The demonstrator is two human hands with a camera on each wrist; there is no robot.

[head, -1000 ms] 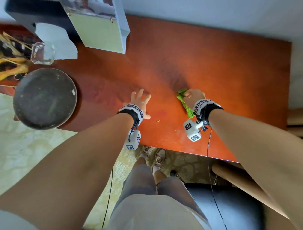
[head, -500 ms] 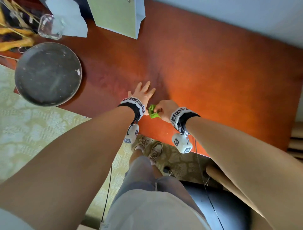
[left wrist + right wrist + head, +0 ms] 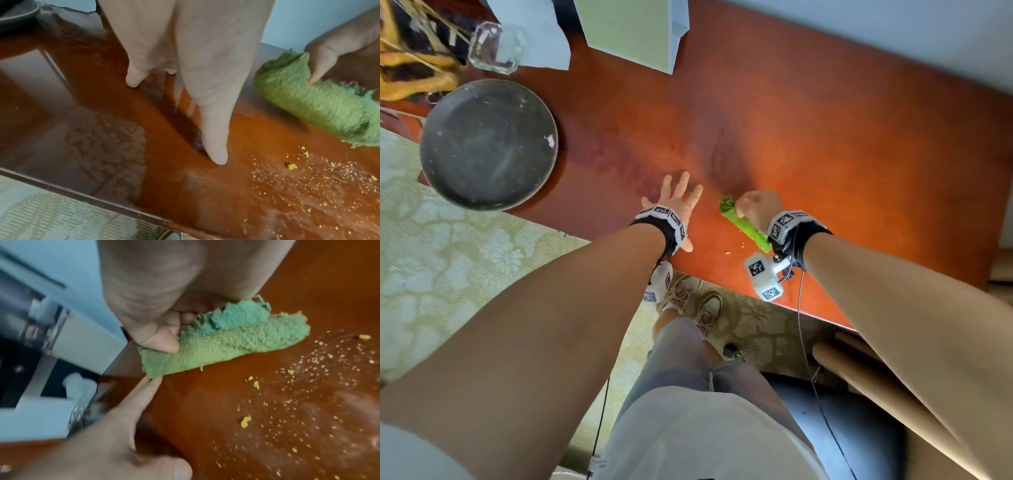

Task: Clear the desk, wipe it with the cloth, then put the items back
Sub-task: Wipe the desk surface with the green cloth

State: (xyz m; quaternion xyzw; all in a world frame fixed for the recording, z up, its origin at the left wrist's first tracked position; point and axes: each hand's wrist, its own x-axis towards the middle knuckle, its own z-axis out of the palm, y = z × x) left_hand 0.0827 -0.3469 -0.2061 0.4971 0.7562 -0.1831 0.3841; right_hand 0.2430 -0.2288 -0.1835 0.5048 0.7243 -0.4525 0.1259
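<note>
A reddish-brown desk (image 3: 842, 137) fills the head view. My right hand (image 3: 755, 205) grips a folded green cloth (image 3: 743, 224) and holds it against the desk near the front edge; the cloth (image 3: 232, 344) is pinched under the thumb in the right wrist view. My left hand (image 3: 678, 200) lies flat on the desk just left of the cloth, fingers spread and straight (image 3: 213, 146). Yellow crumbs (image 3: 291, 166) and fine specks are scattered on the desk in front of the cloth (image 3: 320, 104).
A dark round tray (image 3: 489, 144) overhangs the desk's left front corner. A glass piece (image 3: 493, 46), white paper (image 3: 541, 34), a pale green box (image 3: 633, 31) and yellow straw-like stuff (image 3: 410, 68) sit at the back left. A dark chair (image 3: 835, 428) stands below the front edge.
The right hand swept the cloth left until it was beside the left hand, then moved right again. The left hand stayed flat on the desk.
</note>
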